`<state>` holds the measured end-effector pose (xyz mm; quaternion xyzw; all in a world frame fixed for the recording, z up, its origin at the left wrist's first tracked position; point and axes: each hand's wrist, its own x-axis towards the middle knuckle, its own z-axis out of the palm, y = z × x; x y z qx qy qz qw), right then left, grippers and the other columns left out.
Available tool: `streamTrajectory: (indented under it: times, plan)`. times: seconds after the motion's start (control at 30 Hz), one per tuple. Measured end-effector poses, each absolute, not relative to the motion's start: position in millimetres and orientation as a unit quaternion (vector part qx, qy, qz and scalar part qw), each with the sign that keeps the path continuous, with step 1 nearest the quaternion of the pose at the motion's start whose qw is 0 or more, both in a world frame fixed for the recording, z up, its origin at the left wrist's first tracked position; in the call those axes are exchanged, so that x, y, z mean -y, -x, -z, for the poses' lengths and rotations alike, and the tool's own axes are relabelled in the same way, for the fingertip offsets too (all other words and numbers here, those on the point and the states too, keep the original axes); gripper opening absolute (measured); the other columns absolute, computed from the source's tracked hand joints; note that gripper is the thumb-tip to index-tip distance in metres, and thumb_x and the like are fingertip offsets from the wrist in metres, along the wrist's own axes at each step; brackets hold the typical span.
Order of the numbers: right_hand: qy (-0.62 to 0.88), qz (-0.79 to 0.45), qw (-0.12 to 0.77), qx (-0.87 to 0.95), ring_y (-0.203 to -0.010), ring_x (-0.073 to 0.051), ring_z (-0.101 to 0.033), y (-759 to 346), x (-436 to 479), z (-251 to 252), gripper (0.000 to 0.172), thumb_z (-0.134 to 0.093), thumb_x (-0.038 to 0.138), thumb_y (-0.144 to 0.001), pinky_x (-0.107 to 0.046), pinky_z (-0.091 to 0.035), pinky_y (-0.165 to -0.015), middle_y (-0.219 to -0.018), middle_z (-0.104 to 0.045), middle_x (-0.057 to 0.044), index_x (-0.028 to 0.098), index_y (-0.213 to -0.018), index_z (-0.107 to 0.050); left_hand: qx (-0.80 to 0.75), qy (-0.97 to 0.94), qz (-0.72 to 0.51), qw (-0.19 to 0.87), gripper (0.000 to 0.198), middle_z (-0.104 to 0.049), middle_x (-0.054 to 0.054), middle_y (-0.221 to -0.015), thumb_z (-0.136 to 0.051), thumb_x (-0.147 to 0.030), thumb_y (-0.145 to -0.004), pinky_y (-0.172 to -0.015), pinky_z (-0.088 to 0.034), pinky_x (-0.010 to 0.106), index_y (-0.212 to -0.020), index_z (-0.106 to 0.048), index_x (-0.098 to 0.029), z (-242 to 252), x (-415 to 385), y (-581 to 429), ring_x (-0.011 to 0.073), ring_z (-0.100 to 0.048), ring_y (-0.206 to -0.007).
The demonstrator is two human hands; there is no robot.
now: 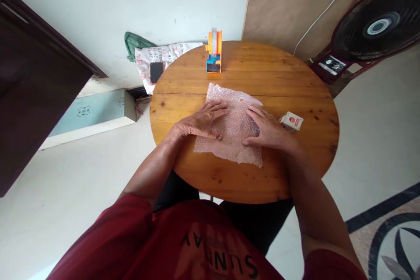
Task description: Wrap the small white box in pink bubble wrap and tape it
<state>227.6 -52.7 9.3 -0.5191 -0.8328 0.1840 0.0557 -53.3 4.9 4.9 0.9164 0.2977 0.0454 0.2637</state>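
A sheet of clear, pinkish bubble wrap (234, 127) lies spread on the round wooden table (210, 179). My left hand (206, 120) rests on its left side, fingers stretched and thumb apart. On the right side of the sheet, my right hand (264, 127) lies with its fingers spread. A darker patch shows by the right palm; I cannot tell whether something is under the wrap there. Just beyond my right hand sits a small white and tan box (291, 121) with a red mark on top.
An orange and blue tape dispenser (214, 52) stands at the table's far side. Beyond the left edge, a dark phone-like object (156, 72) lies on printed paper (177, 50), near a green bag (134, 44). A large fan (377, 26) stands at right.
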Motion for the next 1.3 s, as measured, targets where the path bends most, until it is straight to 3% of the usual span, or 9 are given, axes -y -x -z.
streamTrajectory:
  times: [0.13,0.37,0.5,0.6,0.9,1.13,1.3]
  plan:
    - [0.518,-0.183,0.061,0.834,-0.15,-0.043,-0.028,-227.7,52.6,-9.9,0.108,-0.076,0.058,-0.069,-0.062,-0.028,-0.12,-0.164,-0.029,-0.018,0.017,-0.157,-0.028,-0.296,-0.916,-0.056,0.266,0.1,-0.024,0.011,-0.167,-0.077,-0.063,-0.071,-0.128,-0.01,0.055,-0.155,-0.037,-0.026,-3.4,-5.2,53.7,0.0333,-0.012,-0.157]
    - [0.525,-0.191,0.049,0.828,-0.151,-0.042,-0.028,-226.2,53.9,-14.1,0.107,-0.076,0.057,-0.068,-0.059,-0.028,-0.121,-0.164,-0.029,-0.02,0.013,-0.155,-0.032,-0.3,-0.916,-0.086,0.252,0.089,-0.032,0.013,-0.164,-0.075,-0.062,-0.075,-0.127,-0.013,0.057,-0.15,-0.046,-0.022,2.9,-4.3,51.7,0.0343,-0.018,-0.155]
    - [0.521,-0.19,0.053,0.83,-0.151,-0.04,-0.027,-227.9,54.2,-12.9,0.106,-0.075,0.057,-0.07,-0.059,-0.027,-0.122,-0.165,-0.026,-0.019,0.015,-0.157,-0.029,-0.326,-0.898,-0.164,0.244,0.059,-0.054,0.01,-0.149,-0.07,-0.047,-0.085,-0.124,-0.025,0.054,-0.137,-0.059,-0.024,-0.6,2.7,45.4,0.029,-0.036,-0.148]
    - [0.522,-0.194,0.045,0.829,-0.152,-0.041,-0.026,-228.3,53.9,-12.0,0.108,-0.075,0.058,-0.07,-0.06,-0.025,-0.122,-0.165,-0.025,-0.021,0.013,-0.157,-0.029,-0.315,-0.894,-0.189,0.256,0.042,-0.061,0.009,-0.142,-0.067,-0.039,-0.088,-0.121,-0.03,0.052,-0.128,-0.066,-0.023,-1.0,6.1,40.6,0.0263,-0.041,-0.145]
    - [0.512,-0.203,0.069,0.832,-0.152,-0.04,-0.026,-235.2,53.6,-10.0,0.103,-0.077,0.055,-0.072,-0.058,-0.027,-0.122,-0.165,-0.027,-0.019,0.016,-0.156,-0.032,-0.267,-0.917,-0.135,0.264,0.074,-0.049,0.013,-0.153,-0.081,-0.057,-0.07,-0.124,-0.022,0.055,-0.134,-0.063,-0.023,8.0,-0.5,41.9,0.0354,-0.033,-0.149]
    - [0.513,-0.21,0.122,0.823,-0.149,-0.037,-0.035,-240.4,51.0,-8.0,0.085,-0.07,0.054,-0.081,-0.056,-0.03,-0.122,-0.16,-0.037,-0.017,0.019,-0.152,-0.039,-0.26,-0.921,-0.126,0.26,0.078,-0.045,0.013,-0.156,-0.08,-0.059,-0.07,-0.125,-0.017,0.056,-0.137,-0.061,-0.024,12.2,-1.6,42.5,0.0368,-0.03,-0.15]
    - [0.528,-0.189,0.125,0.819,-0.143,-0.035,-0.045,-228.9,73.6,-45.1,0.065,-0.062,0.049,-0.089,-0.055,-0.038,-0.119,-0.154,-0.049,-0.013,0.022,-0.147,-0.048,-0.251,-0.928,-0.125,0.244,0.082,-0.045,0.013,-0.156,-0.079,-0.062,-0.068,-0.125,-0.017,0.054,-0.137,-0.06,-0.022,15.0,-2.5,41.7,0.0369,-0.029,-0.15]
